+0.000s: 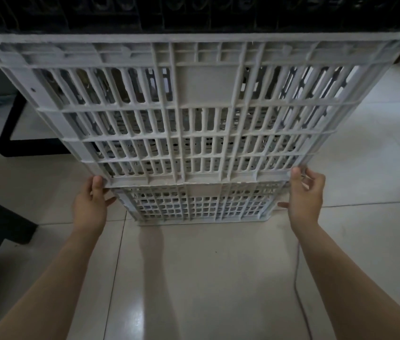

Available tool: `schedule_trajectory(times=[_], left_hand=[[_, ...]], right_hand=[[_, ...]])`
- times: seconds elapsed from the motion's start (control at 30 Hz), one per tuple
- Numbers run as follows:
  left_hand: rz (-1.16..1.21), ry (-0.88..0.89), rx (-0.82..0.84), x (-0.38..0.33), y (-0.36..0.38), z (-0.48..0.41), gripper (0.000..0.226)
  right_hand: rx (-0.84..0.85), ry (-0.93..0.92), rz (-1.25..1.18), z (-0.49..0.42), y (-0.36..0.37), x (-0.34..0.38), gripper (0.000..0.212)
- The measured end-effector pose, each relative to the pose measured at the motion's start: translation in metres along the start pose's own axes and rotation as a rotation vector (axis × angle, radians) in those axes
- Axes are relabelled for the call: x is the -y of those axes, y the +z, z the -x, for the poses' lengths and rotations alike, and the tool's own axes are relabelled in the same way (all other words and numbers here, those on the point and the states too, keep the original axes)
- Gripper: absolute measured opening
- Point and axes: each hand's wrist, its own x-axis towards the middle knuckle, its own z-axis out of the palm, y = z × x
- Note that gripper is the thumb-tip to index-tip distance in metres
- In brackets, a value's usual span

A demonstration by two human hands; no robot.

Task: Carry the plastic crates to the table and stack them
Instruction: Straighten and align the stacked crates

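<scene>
The left hand (91, 204) and right hand (304, 195) grip the bottom corners of the top crate (181, 106), which looks stiff, light and big, so corners seem best.

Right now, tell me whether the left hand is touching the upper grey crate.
Touching. The head view shows the left hand with its thumb pressed on the bottom corner edge of the upper grey crate, fingers reaching beneath it.

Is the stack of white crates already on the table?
No. The lower white crate rests on the tiled floor, with the upper white crate on it and both hands at that crate's bottom corners.
</scene>
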Motion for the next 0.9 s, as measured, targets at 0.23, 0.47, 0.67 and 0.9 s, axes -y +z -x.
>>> schedule_trajectory(times=[0.23,0.47,0.67,0.9], left_hand=[[-0.015,-0.038,-0.009,0.007,0.003,-0.005,0.045],[0.168,-0.144,0.103,0.007,0.006,0.004,0.051],[0.29,-0.194,0.067,0.01,-0.002,0.006,0.04],[0.365,-0.237,0.063,0.018,-0.018,0.019,0.029]], right_hand=[[-0.015,-0.015,0.086,-0.002,-0.004,-0.003,0.041],[0.022,0.02,0.102,-0.004,-0.004,-0.001,0.043],[0.074,0.035,-0.004,0.002,-0.007,0.002,0.042],[0.045,-0.076,0.077,0.012,-0.019,-0.017,0.029]])
